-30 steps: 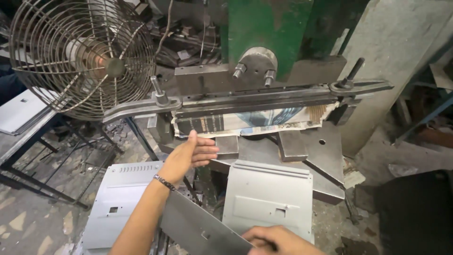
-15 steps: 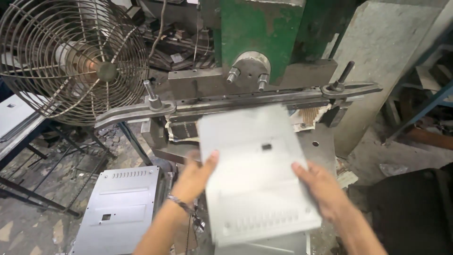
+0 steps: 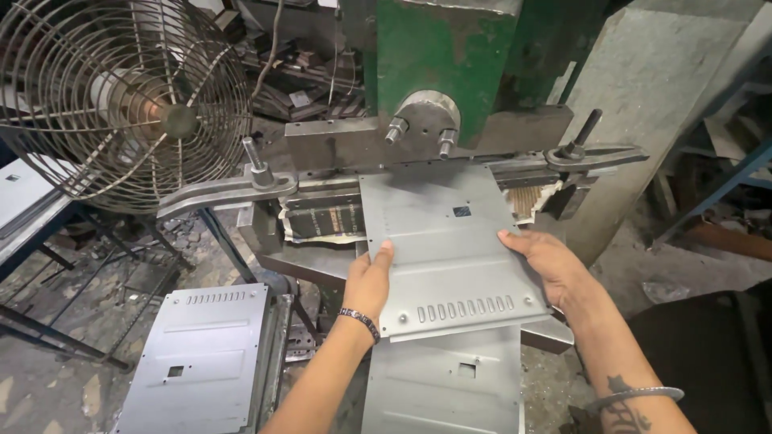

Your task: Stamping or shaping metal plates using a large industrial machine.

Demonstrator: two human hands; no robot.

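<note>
Head view: both hands on one grey metal panel (image 3: 446,257), pushed flat into the green press (image 3: 450,64). Left hand (image 3: 371,281) clamps the panel's left edge, thumb on top, fingers underneath. Right hand (image 3: 553,269) holds the right edge the same way, palm along the side. Both are narrow pinch grips on the sheet.

Panel sits on the press bed (image 3: 314,261). Its far edge is tucked under the ram block, between the two long clamp arms, left one (image 3: 217,193), right one (image 3: 595,154).

Risk, my read: fingers are near the die zone. If the ram cycles while the hands hold the edges this far in, they could get pinched. The sheet could also skew if one hand pushes harder, which would throw the hole position off. Bare edges may cut skin.

Orientation: long axis runs near to far, slightly tilted right at the far end. Row of vent slots (image 3: 466,309) is at the near end, small square cutout (image 3: 461,211) towards the far end.

Another panel (image 3: 450,382) lies below it, nearer. A stack of panels (image 3: 201,354) sits near left. Wire fan (image 3: 121,96) far left.
</note>
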